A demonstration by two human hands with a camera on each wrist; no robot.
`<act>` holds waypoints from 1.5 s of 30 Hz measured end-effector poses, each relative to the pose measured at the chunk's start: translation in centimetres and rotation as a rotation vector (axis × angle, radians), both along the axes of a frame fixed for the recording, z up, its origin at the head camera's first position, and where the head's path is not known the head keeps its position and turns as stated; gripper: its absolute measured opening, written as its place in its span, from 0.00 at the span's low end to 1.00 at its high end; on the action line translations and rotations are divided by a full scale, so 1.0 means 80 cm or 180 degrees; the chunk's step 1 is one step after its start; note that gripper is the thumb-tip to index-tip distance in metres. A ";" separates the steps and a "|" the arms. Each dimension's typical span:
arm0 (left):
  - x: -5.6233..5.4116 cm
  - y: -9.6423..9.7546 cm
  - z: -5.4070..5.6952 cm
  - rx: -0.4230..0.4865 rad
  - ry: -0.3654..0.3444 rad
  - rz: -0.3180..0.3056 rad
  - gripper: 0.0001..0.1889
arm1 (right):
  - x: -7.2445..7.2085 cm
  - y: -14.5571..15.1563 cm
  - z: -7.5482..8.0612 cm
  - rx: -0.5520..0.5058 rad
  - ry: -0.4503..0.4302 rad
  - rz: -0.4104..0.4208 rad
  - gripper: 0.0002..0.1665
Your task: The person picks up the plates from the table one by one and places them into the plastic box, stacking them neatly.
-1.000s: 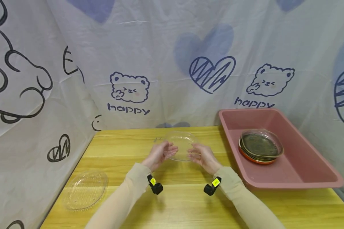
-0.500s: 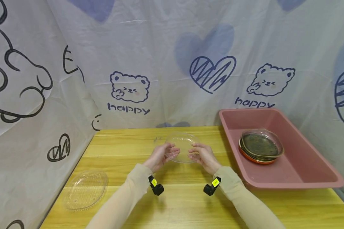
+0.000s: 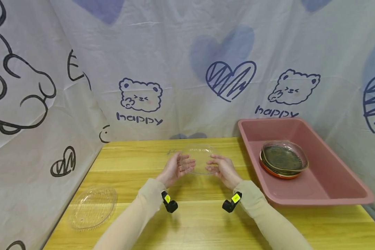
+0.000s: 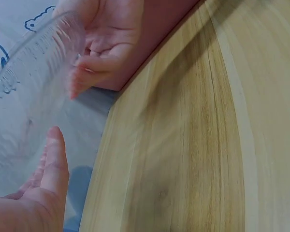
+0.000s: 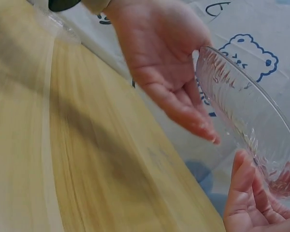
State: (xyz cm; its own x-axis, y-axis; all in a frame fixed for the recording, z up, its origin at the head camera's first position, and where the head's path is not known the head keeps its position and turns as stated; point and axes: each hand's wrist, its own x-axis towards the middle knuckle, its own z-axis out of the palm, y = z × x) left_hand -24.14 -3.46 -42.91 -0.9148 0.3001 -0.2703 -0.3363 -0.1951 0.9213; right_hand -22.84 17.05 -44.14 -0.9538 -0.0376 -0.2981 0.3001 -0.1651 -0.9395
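A clear, shallow dish [image 3: 200,154] with ribbed sides is held up over the far middle of the wooden table, between my two hands. In the head view my left hand [image 3: 175,169] holds its left side, with the fingers spread. Opposite it, my right hand [image 3: 225,170] holds the right side. In the left wrist view the dish [image 4: 34,92] stands steeply tilted, and the right hand [image 4: 111,38] is at its upper edge. The right wrist view shows the rim of the dish [image 5: 253,82] beside the thumb base of the left hand [image 5: 162,67].
A second clear dish [image 3: 93,208] lies on the table [image 3: 193,229] at the left. On the right stands a pink tub [image 3: 318,191], holding a stack of dishes [image 3: 284,158], the lowest one orange-red. Printed cloth [image 3: 181,69] hangs behind and at the sides.
The dish has shifted slightly in my hands, its near edge dipping and then rising a little. My left fingers have spread somewhat. The tub and the dish on the left have stayed put.
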 end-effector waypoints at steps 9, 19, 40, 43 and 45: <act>-0.002 0.008 -0.001 -0.0132 -0.0024 0.0132 0.36 | -0.001 0.005 0.022 -0.0095 0.0021 -0.0043 0.26; -0.004 0.030 0.002 -0.0026 0.0010 0.0288 0.31 | -0.004 0.024 0.052 0.0046 0.0148 -0.0139 0.28; 0.008 0.104 0.040 -0.0846 0.1009 0.0027 0.24 | 0.001 0.139 0.102 0.0099 0.0554 -0.0413 0.14; 0.012 0.116 0.041 -0.1068 0.1321 -0.0033 0.24 | 0.003 0.159 0.103 0.0086 0.0592 -0.0446 0.15; 0.014 0.123 0.042 -0.1269 0.1565 -0.0096 0.24 | 0.004 0.171 0.104 0.0093 0.0616 -0.0475 0.15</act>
